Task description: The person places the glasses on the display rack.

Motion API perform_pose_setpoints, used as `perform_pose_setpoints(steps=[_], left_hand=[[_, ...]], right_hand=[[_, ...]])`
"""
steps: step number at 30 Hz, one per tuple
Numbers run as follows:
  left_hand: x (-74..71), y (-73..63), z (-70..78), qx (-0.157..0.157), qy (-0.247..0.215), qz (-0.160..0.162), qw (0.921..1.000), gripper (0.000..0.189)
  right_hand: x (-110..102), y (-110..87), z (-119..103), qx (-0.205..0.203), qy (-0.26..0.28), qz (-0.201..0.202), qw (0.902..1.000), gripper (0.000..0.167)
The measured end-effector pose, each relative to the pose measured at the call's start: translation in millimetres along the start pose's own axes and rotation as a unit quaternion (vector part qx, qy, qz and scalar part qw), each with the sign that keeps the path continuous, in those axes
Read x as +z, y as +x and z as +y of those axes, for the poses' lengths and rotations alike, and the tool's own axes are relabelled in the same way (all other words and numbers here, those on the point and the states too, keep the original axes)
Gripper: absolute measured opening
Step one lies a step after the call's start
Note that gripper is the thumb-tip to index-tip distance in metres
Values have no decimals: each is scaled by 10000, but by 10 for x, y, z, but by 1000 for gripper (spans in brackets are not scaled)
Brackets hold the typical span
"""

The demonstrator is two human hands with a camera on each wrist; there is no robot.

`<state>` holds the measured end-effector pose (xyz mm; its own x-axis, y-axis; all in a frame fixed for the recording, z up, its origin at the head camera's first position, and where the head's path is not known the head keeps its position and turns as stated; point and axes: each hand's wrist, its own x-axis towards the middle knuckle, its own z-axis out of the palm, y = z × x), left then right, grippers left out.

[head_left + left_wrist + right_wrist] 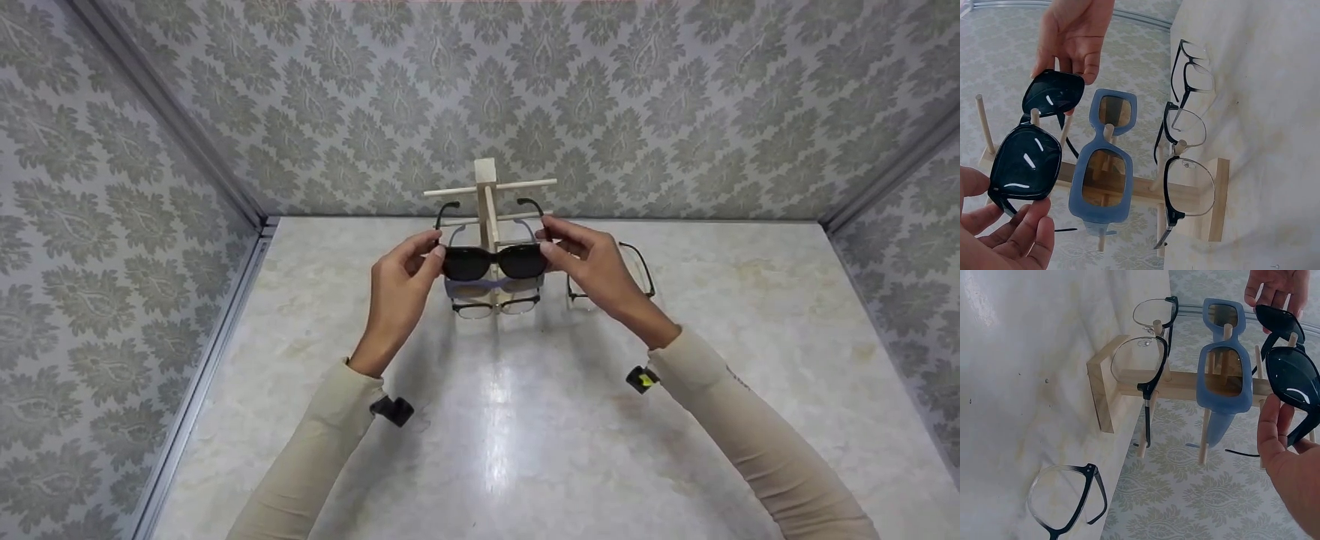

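1. Sleeves [300,454] nearest; left hand [401,277] pinches one end of the black sunglasses [466,264], right hand [596,268] the other;
2. Black sunglasses up at the wooden stand [485,171], peg tip [1035,116] showing at the bridge; can't tell if it bears weight;
3. Step: likely seating or lifting that pair; next move probably calls for both ends level;
4. Blue-framed sunglasses [1099,136], then half-rim glasses [1188,185], racked lower; loose glasses [1058,498] on worktop [495,420] beside stand.
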<state>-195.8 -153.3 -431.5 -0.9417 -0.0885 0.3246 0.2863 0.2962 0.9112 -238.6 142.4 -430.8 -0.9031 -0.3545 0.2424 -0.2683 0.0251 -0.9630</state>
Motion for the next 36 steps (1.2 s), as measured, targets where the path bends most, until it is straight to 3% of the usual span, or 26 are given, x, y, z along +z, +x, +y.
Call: perform_pose_setpoints(steps=[11,18,25,36], left_hand=[[-7,-53,-53,197,92,-70,9997,37],[-79,-164,-105,196,242,-105,9995,48],[-120,-262,-131,336,172,59,9993,34],[-48,-564,-125,532,-129,-170,9984,26]], right_hand=[[2,10,52,-46,18,54,10000,52],[-85,-49,82,-10,-159,198,9997,52],[-195,-138,127,-44,-361,316,9988,45],[-314,-417,203,-44,-590,396,9975,40]])
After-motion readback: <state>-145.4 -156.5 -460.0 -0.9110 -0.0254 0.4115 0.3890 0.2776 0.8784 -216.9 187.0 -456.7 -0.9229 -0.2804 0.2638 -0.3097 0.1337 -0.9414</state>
